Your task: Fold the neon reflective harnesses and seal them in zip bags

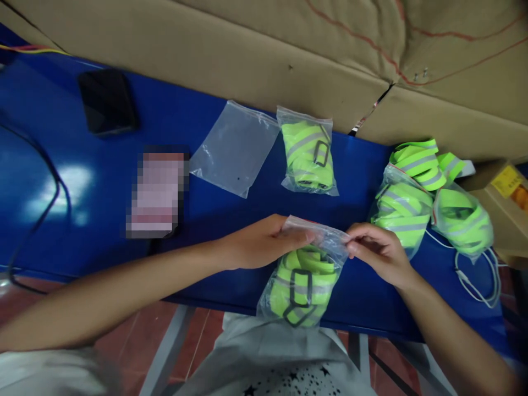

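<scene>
A clear zip bag [268, 300] hangs at the table's front edge, packed with a neon yellow-green reflective strap [322, 283] that has a black buckle. My left hand [272, 242] grips the bag's top edge, thumb laid over the front. At the other end of the same edge, my right hand [377, 247] pinches the corner between thumb and fingers. Beyond my hands lies another bagged reflective strap [303, 146], and left of it a flat clear zip bag [237, 148] with nothing inside.
More bagged straps [402, 212] and a loose strap [418, 159] are heaped at right, near a white cable [474, 294] and a cardboard box [505, 220]. A blurred-out phone [159, 192] and a black square object [108, 102] lie left. Large brown cardboard [247, 49] borders the blue table [198, 214].
</scene>
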